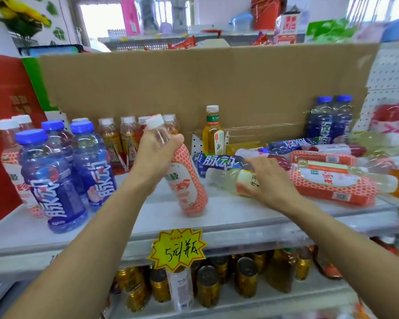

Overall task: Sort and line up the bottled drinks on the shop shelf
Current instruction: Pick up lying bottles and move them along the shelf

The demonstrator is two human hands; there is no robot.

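My left hand [156, 155] grips the neck of an orange-and-white bottle [188, 185] with a white cap, tilted, its base on the shelf [217, 217]. My right hand [266, 178] rests with fingers spread on a pale yellow bottle [224, 178] lying on its side. Blue bottles [53, 180] stand upright at the left, with amber tea bottles [124, 139] in a row behind them. One tea bottle [213, 132] stands alone at the back. At the right lies a jumble of orange-labelled bottles [332, 183] and blue ones [219, 163].
A cardboard sheet [194, 88] backs the shelf. Two blue bottles [331, 120] stand upright at the far right. A yellow price tag [177, 248] hangs from the shelf's front edge. Cans and jars [217, 284] fill the shelf below. A red box [5, 111] borders the left.
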